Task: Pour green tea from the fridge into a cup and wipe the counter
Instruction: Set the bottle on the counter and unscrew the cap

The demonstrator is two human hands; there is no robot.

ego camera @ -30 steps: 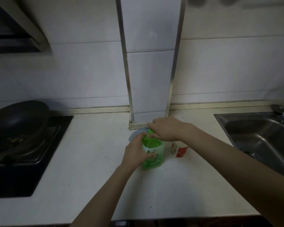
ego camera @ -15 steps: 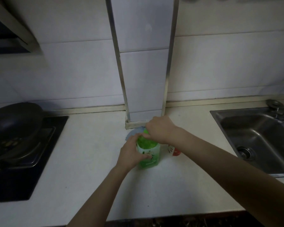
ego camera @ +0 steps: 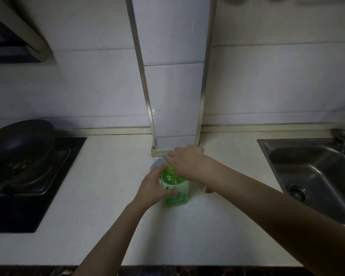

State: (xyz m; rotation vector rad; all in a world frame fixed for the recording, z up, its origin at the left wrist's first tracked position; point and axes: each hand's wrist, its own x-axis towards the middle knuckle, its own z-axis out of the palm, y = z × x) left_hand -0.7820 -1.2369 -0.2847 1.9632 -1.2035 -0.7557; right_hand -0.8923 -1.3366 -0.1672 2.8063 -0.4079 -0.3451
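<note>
Two hands on bottle (ego camera: pixel 175 191): left hand (ego camera: pixel 153 188) body, right hand (ego camera: pixel 185 162) cap.

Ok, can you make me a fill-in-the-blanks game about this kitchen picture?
1. The green plastic tea bottle stands ____ on the white counter.
2. The left hand grips its side and the right hand grips its ____.
3. The round black pan sits on the dark ____.
4. The shiny steel sink is at the counter's ____ end.

Missing words: upright, top, stove, right.
</note>
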